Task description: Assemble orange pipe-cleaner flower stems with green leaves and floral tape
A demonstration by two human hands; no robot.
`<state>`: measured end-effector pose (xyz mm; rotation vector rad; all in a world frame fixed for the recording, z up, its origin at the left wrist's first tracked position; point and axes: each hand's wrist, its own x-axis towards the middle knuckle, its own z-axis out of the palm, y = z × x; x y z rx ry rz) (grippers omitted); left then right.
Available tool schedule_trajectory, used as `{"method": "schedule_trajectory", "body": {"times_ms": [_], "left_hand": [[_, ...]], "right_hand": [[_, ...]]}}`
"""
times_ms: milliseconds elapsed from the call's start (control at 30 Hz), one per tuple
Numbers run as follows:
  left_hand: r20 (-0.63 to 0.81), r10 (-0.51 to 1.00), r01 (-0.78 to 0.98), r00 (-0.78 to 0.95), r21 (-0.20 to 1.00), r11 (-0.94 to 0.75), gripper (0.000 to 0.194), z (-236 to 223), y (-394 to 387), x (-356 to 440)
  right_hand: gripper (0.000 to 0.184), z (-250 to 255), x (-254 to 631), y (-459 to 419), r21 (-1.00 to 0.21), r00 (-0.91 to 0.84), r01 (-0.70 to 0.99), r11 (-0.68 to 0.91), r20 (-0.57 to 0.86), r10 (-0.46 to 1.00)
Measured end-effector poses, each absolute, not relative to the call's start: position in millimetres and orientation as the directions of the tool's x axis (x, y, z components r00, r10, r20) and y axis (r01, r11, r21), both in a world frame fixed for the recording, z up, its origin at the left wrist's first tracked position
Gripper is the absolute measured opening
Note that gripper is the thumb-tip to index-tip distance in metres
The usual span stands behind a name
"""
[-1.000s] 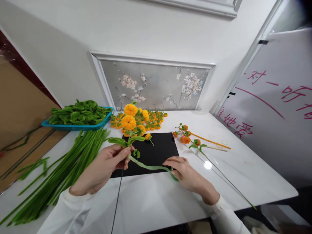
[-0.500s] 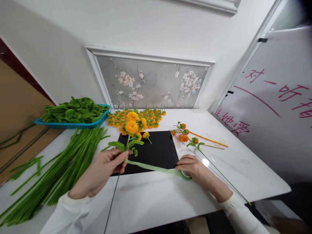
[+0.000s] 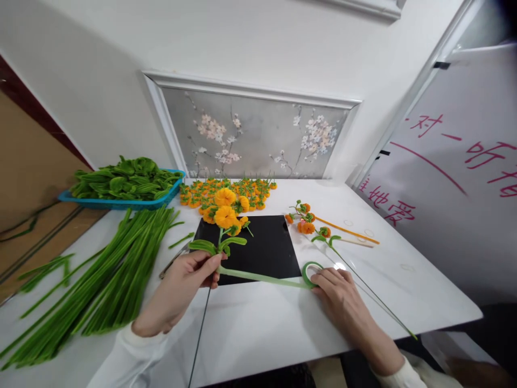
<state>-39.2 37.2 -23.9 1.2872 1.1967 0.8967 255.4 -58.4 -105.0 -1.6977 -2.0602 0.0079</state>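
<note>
Apparently, the stem is unwrapped below the left hand, which pinches it. The right hand grips the tape roll, its strip running straight to the stem. Over the mat, leaves and flowers seem attached; beyond, many blooms lie loose.

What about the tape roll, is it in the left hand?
No: the right hand holds the tape roll, the left hand a stem.
</note>
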Motion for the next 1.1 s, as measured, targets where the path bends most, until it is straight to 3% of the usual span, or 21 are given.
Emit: {"method": "schedule_trajectory", "body": {"times_ms": [233,333,400,500,633,700,900,1100], "left_hand": [[-0.146,0.962,0.037,0.230,0.989,0.141,0.025,-28,27,-23],[-0.173,0.944,0.059,0.282,0.985,0.163,0.025,-26,20,-16],[-0.166,0.940,0.080,0.298,0.986,0.148,0.024,-22,16,-13],[-0.133,0.946,0.119,0.295,0.988,0.101,0.024,-16,10,-11],[-0.099,0.955,0.170,0.280,0.984,0.052,0.030,-13,3,-14],[-0.095,0.959,0.168,0.268,0.985,0.051,0.028,-15,2,-17],[-0.153,0.934,0.022,0.324,0.988,0.154,0.023,-18,1,-23],[-0.178,0.933,-0.073,0.313,0.975,0.210,0.019,-15,0,-20]], "right_hand": [[0.024,-106,283,-65,-0.295,-0.041,0.946,0.138,0.314,0.948],[0.033,-89,264,-62,-0.387,0.022,0.912,0.136,0.378,0.926],[0.031,-70,235,-55,-0.531,0.015,0.810,0.251,0.446,0.895],[0.027,-44,184,-38,-0.721,-0.121,0.565,0.401,0.408,0.905],[0.015,-35,139,-17,-0.906,-0.113,0.316,0.283,0.260,0.959],[0.021,-40,132,-10,-0.966,-0.142,0.177,0.191,0.167,0.976],[0.034,-44,129,-5,-0.982,-0.153,-0.184,-0.047,-0.018,0.988],[0.034,-40,133,-4,-0.968,-0.274,-0.235,-0.094,-0.027,0.961]]}}
